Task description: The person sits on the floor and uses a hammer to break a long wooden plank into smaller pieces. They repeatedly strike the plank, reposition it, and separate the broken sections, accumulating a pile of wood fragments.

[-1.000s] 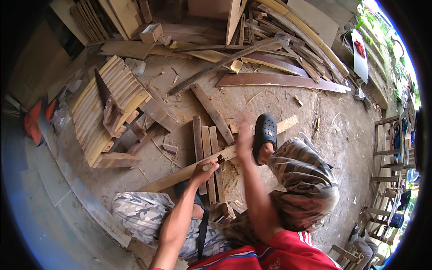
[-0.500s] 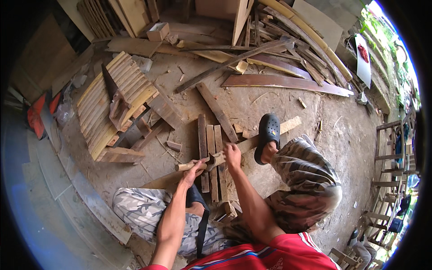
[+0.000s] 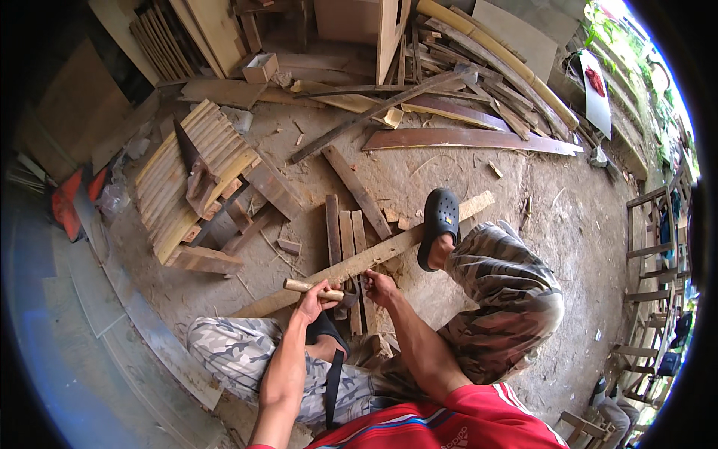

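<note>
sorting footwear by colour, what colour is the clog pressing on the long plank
Black, with small vent holes; the clog shows best in the head view, resting on the long plank.

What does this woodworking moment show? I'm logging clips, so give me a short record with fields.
setting: dirt floor strewn with scrap boards
left hand: gripping a wooden tool handle; tool head hidden
right hand: resting on the long plank
right foot: black clog pinning the plank
nearby: stack of slats, left
</note>
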A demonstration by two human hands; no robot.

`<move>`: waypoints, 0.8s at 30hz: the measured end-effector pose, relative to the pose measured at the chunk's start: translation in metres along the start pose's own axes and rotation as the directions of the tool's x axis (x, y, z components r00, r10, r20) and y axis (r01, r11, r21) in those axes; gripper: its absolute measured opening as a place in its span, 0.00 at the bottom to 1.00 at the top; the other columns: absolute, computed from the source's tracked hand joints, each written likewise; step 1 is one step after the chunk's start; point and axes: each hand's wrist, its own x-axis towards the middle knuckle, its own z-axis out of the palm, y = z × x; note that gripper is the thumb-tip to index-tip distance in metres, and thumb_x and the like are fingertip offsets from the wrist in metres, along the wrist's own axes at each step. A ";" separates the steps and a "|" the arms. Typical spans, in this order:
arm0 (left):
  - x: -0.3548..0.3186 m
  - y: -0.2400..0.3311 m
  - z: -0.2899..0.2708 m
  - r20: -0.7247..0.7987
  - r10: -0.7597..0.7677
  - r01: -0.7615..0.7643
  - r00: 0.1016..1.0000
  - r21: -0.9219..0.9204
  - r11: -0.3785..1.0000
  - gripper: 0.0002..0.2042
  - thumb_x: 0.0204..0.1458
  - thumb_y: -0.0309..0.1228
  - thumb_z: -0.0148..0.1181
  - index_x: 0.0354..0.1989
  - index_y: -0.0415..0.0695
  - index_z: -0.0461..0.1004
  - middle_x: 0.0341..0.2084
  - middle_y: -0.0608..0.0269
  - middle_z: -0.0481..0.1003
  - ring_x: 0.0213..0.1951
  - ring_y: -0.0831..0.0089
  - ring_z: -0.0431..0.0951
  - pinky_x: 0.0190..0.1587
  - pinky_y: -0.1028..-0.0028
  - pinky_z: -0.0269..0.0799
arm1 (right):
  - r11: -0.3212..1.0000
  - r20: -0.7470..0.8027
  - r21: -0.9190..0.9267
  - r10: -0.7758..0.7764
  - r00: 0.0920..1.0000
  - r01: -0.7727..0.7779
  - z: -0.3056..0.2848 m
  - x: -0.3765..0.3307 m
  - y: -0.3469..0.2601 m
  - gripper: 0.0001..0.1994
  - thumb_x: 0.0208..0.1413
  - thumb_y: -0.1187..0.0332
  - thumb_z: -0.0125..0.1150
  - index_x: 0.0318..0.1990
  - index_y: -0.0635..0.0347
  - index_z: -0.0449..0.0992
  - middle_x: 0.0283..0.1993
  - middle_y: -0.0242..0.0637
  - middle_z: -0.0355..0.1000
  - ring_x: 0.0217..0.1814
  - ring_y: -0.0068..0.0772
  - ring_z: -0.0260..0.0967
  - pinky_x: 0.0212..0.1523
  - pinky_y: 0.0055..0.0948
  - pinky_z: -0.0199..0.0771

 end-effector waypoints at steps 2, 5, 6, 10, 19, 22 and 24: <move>-0.001 -0.007 0.002 -0.015 -0.073 0.074 0.997 0.087 0.993 0.14 0.59 0.49 0.56 0.31 0.52 0.70 0.47 0.63 0.77 0.49 0.67 0.78 0.53 0.56 0.73 | 0.983 -0.196 -0.174 -0.088 0.977 0.053 0.000 -0.001 0.000 0.13 0.64 0.60 0.55 0.29 0.55 0.73 0.21 0.26 0.60 0.21 0.25 0.57 0.22 0.29 0.56; -0.002 -0.014 0.004 -0.017 -0.144 0.145 0.989 0.148 0.978 0.16 0.59 0.51 0.54 0.30 0.51 0.70 0.44 0.61 0.79 0.48 0.63 0.79 0.50 0.55 0.75 | 0.934 -0.258 -0.356 -0.118 0.959 0.019 -0.002 -0.004 0.007 0.14 0.61 0.59 0.57 0.29 0.60 0.77 0.19 0.30 0.61 0.17 0.27 0.55 0.18 0.33 0.54; -0.003 -0.016 0.004 -0.008 -0.170 0.170 0.985 0.137 0.976 0.17 0.59 0.52 0.54 0.30 0.51 0.70 0.44 0.60 0.79 0.47 0.62 0.79 0.49 0.55 0.75 | 0.904 -0.256 -0.425 -0.078 0.963 -0.040 -0.004 -0.006 0.007 0.15 0.61 0.61 0.57 0.28 0.62 0.77 0.18 0.33 0.63 0.16 0.27 0.56 0.17 0.33 0.54; -0.004 -0.011 0.015 0.016 -0.232 0.228 0.973 0.130 0.965 0.18 0.58 0.53 0.53 0.29 0.52 0.71 0.42 0.59 0.80 0.44 0.61 0.81 0.47 0.55 0.76 | 0.942 -0.158 -0.334 -0.021 0.987 -0.034 -0.016 -0.014 0.003 0.12 0.64 0.65 0.55 0.33 0.63 0.76 0.22 0.30 0.65 0.18 0.24 0.58 0.17 0.29 0.57; 0.000 -0.020 0.017 -0.002 -0.255 0.251 0.967 0.184 0.950 0.19 0.56 0.55 0.53 0.30 0.51 0.72 0.40 0.61 0.80 0.42 0.65 0.80 0.45 0.56 0.75 | 0.554 -0.159 -0.831 -0.133 0.978 -0.059 0.024 -0.043 -0.049 0.11 0.58 0.64 0.58 0.33 0.63 0.81 0.28 0.37 0.78 0.23 0.23 0.71 0.22 0.26 0.68; 0.000 -0.028 0.014 -0.044 -0.264 0.267 0.963 0.220 0.938 0.19 0.56 0.55 0.54 0.31 0.51 0.73 0.41 0.61 0.80 0.46 0.63 0.79 0.52 0.52 0.71 | 0.281 -0.015 -0.945 -0.546 0.837 0.167 0.035 -0.041 -0.073 0.11 0.56 0.67 0.56 0.34 0.61 0.83 0.29 0.41 0.80 0.32 0.29 0.78 0.33 0.27 0.76; 0.000 -0.030 0.008 -0.021 -0.261 0.258 0.965 0.255 0.932 0.20 0.56 0.56 0.54 0.32 0.51 0.73 0.42 0.62 0.80 0.46 0.64 0.79 0.52 0.52 0.70 | 0.601 0.124 -0.086 -0.785 0.607 0.795 0.058 -0.050 -0.088 0.23 0.63 0.69 0.59 0.64 0.60 0.65 0.59 0.45 0.71 0.51 0.36 0.75 0.46 0.32 0.79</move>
